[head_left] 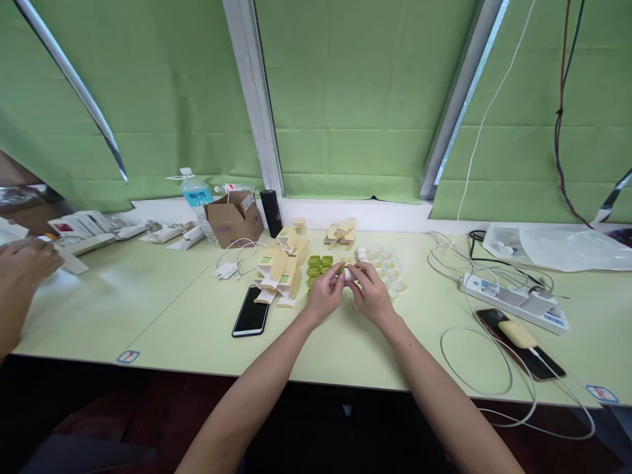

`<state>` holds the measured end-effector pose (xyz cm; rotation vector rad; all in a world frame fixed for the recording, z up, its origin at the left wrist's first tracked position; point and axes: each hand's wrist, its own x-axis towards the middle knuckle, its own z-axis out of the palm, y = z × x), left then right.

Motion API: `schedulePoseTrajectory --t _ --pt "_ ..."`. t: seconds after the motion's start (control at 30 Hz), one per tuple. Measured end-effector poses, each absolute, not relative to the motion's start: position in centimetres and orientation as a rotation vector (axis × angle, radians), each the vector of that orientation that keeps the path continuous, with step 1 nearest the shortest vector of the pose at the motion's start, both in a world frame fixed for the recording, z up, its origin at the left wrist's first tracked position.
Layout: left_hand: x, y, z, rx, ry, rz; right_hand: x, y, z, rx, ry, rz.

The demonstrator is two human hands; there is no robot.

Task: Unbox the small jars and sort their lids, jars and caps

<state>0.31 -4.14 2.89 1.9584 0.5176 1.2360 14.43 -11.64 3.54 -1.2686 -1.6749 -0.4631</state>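
Observation:
My left hand (326,293) and my right hand (374,294) meet over the middle of the table. Between their fingertips is a small white piece (349,275) with some green at its left side; its kind is too small to tell. Both hands are closed on it. Just left of my fingers stand small square green containers (315,269) in rows, partly hidden by my left hand. Clear round cups (388,258) with yellowish spots are grouped beyond my right hand, partly covered by it. Cream folded cartons (270,261) with green panels are piled to the left.
A black phone (251,312) lies left, a second phone (530,349) with a cream case on it right. Cables surround a power strip (513,303). Behind stand a cardboard box (234,220), a water bottle (197,197) and a black cylinder (270,212). Another person's hand (29,263) is far left.

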Motion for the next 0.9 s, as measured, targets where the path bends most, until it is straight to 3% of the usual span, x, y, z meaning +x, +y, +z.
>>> schedulePoseTrajectory --t 0.3,0.7,0.9 --pt "0.0 -3.8 2.8 2.18 0.648 1.318 14.1 -11.5 3.3 -1.294 -1.723 -0.447" --pt "0.2 -3.6 3.2 1.771 0.356 1.069 14.5 -11.2 3.2 -1.268 -1.549 -0.208" --pt "0.3 -2.9 3.2 1.765 0.496 1.141 14.7 -11.6 4.1 -1.218 -1.406 -0.18"
